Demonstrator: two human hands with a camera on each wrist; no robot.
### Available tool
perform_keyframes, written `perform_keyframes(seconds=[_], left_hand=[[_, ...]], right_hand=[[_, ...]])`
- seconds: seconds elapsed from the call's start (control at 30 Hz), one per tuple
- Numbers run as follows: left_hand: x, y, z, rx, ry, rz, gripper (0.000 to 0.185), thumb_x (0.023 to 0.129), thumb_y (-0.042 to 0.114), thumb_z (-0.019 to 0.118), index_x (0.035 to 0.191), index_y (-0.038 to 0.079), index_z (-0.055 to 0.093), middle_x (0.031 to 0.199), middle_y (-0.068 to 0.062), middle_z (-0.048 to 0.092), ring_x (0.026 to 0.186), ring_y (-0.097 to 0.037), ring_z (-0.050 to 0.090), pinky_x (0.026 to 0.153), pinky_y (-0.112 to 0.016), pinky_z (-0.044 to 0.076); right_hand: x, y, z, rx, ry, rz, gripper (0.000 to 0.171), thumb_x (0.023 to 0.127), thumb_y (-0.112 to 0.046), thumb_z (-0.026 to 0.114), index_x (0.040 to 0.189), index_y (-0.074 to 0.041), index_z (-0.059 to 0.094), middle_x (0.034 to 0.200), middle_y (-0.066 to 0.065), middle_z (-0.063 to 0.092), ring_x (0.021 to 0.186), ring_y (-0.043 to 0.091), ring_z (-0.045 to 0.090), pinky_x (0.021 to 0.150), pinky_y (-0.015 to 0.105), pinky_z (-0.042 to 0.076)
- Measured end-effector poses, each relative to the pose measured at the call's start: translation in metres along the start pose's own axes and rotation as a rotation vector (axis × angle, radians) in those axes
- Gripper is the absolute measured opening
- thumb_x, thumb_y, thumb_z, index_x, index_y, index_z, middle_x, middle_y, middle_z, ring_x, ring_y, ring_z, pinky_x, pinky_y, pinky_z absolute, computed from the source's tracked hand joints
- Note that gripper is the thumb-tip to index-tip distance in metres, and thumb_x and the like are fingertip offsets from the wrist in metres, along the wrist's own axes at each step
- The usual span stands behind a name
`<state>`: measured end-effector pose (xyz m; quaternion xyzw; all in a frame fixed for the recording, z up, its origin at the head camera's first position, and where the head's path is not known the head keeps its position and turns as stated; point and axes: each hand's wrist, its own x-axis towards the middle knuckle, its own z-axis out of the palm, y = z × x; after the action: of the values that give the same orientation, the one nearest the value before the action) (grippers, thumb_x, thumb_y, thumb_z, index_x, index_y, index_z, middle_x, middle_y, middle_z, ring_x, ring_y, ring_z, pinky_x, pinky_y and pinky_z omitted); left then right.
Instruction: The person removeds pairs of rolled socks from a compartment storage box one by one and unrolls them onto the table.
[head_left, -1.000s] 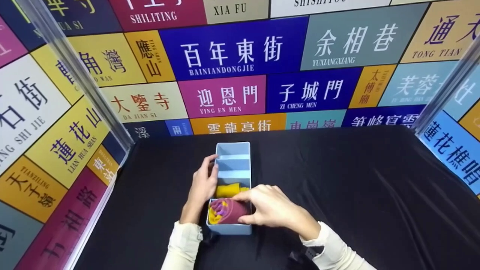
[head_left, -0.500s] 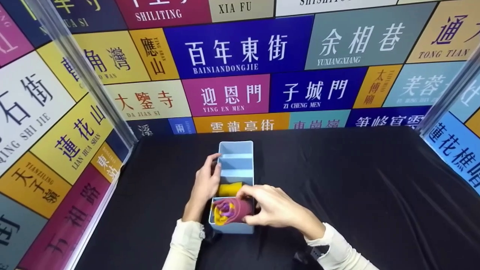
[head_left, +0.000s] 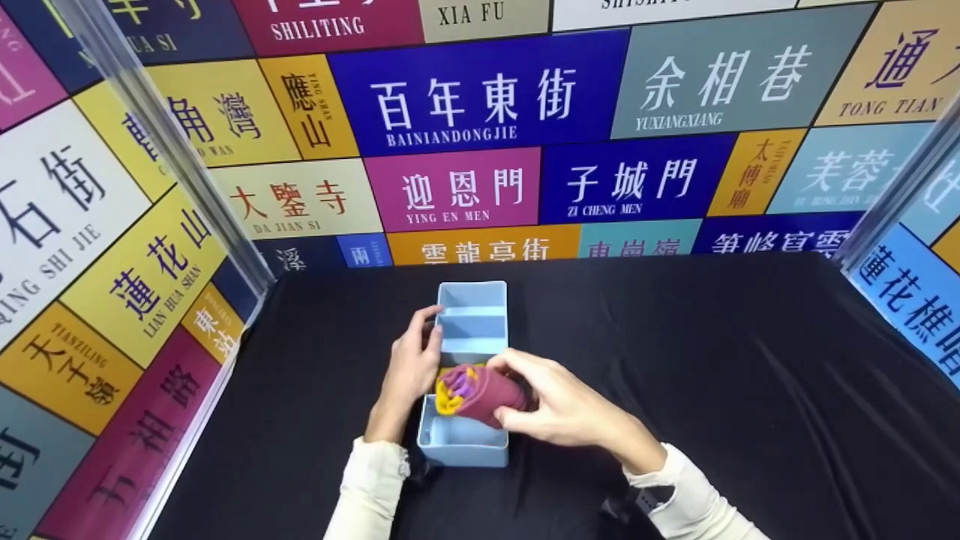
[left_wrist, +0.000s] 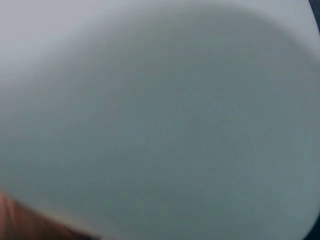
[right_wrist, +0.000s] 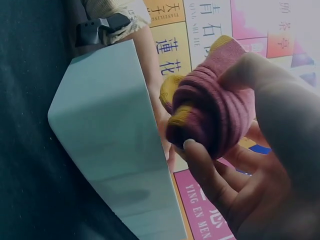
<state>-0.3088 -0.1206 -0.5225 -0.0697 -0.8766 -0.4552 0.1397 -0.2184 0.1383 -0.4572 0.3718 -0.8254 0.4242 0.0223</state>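
Maroon sock roll (head_left: 487, 397) is rising, pinched in the right hand (head_left: 559, 397); left hand (head_left: 409, 364) is seemingly uncurled, bracing the blue box (head_left: 463, 456).

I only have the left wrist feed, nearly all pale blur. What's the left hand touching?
Observer: Head view shows the left hand resting against the left side of a light blue divided box.
Operator: And the right hand?
Observer: The right hand grips a rolled maroon bundle with yellow and purple at its end.
Operator: Anything in the compartment nearest the person?
Observer: Nothing that I can see; its bare light blue inside shows in the head view.
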Motion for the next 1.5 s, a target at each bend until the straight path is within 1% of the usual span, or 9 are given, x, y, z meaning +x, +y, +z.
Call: perform_keyframes(seconds=[0.13,0.3,0.5,0.8,1.0,1.13,1.27,1.4,1.5], left_hand=[[0.000,0.001,0.000,-0.005,0.000,0.005,0.035,0.112,0.022,0.058,0.146,0.028,0.064,0.130,-0.009,0.079,0.123,-0.027,0.073,0.109,-0.052,0.054],[-0.001,0.001,0.001,-0.006,-0.004,0.015,0.035,0.112,0.023,0.058,0.147,0.025,0.063,0.131,-0.010,0.078,0.123,-0.028,0.073,0.109,-0.052,0.054],[-0.001,-0.001,0.002,-0.007,-0.013,0.013,0.034,0.113,0.024,0.057,0.146,0.029,0.063,0.132,-0.010,0.077,0.122,-0.027,0.073,0.108,-0.051,0.055],[-0.001,-0.002,0.002,-0.001,-0.032,0.006,0.034,0.113,0.026,0.056,0.147,0.030,0.061,0.133,-0.008,0.077,0.122,-0.025,0.073,0.106,-0.050,0.056],[-0.001,-0.002,0.001,-0.013,-0.022,0.008,0.035,0.113,0.025,0.057,0.147,0.029,0.061,0.134,-0.008,0.076,0.122,-0.025,0.073,0.106,-0.050,0.057],[-0.001,-0.001,0.000,-0.010,-0.014,0.009,0.035,0.113,0.025,0.058,0.148,0.028,0.062,0.133,-0.008,0.077,0.121,-0.025,0.073,0.105,-0.049,0.057],[-0.001,0.001,-0.001,0.032,0.027,0.060,0.032,0.112,0.025,0.060,0.143,0.027,0.068,0.130,-0.008,0.078,0.119,-0.023,0.073,0.106,-0.047,0.056],[0.000,0.007,-0.005,0.084,0.094,0.137,0.026,0.111,0.024,0.062,0.134,0.022,0.075,0.125,-0.006,0.078,0.114,-0.024,0.073,0.102,-0.046,0.057],[0.000,0.016,-0.008,0.107,0.114,0.178,0.024,0.110,0.024,0.064,0.129,0.020,0.077,0.123,-0.004,0.078,0.112,-0.025,0.073,0.101,-0.046,0.057]], right_hand=[[-0.004,0.005,-0.006,0.040,0.033,-0.012,0.043,0.089,-0.014,0.078,0.129,-0.024,0.065,0.110,-0.006,0.072,0.095,0.013,0.068,0.083,0.031,0.057],[-0.013,0.012,-0.018,0.071,0.053,0.045,0.037,0.096,-0.016,0.076,0.129,-0.029,0.068,0.112,-0.007,0.073,0.096,0.014,0.068,0.083,0.031,0.059],[-0.026,0.026,-0.034,0.076,0.019,0.085,0.032,0.099,-0.018,0.075,0.129,-0.029,0.071,0.108,-0.006,0.074,0.093,0.015,0.069,0.081,0.031,0.059],[-0.053,0.053,-0.053,0.044,-0.060,0.148,0.035,0.097,-0.013,0.073,0.127,-0.030,0.072,0.105,-0.005,0.074,0.089,0.013,0.066,0.078,0.028,0.056],[-0.066,0.080,-0.052,0.020,-0.109,0.197,0.034,0.097,-0.010,0.071,0.127,-0.026,0.072,0.106,-0.004,0.074,0.089,0.013,0.065,0.078,0.027,0.054],[-0.068,0.091,-0.049,0.003,-0.090,0.246,0.032,0.099,-0.014,0.073,0.129,-0.024,0.072,0.111,-0.004,0.075,0.093,0.013,0.065,0.081,0.026,0.054],[-0.067,0.095,-0.049,0.024,-0.024,0.208,0.034,0.099,-0.018,0.076,0.133,-0.019,0.071,0.118,-0.002,0.075,0.099,0.016,0.067,0.080,0.027,0.055],[-0.067,0.096,-0.050,0.024,0.036,0.110,0.026,0.101,-0.019,0.078,0.126,-0.020,0.076,0.119,-0.001,0.075,0.099,0.021,0.066,0.072,0.027,0.053],[-0.068,0.097,-0.051,0.022,0.053,0.077,0.020,0.102,-0.017,0.076,0.120,-0.024,0.079,0.119,-0.002,0.076,0.099,0.020,0.066,0.070,0.027,0.052]])
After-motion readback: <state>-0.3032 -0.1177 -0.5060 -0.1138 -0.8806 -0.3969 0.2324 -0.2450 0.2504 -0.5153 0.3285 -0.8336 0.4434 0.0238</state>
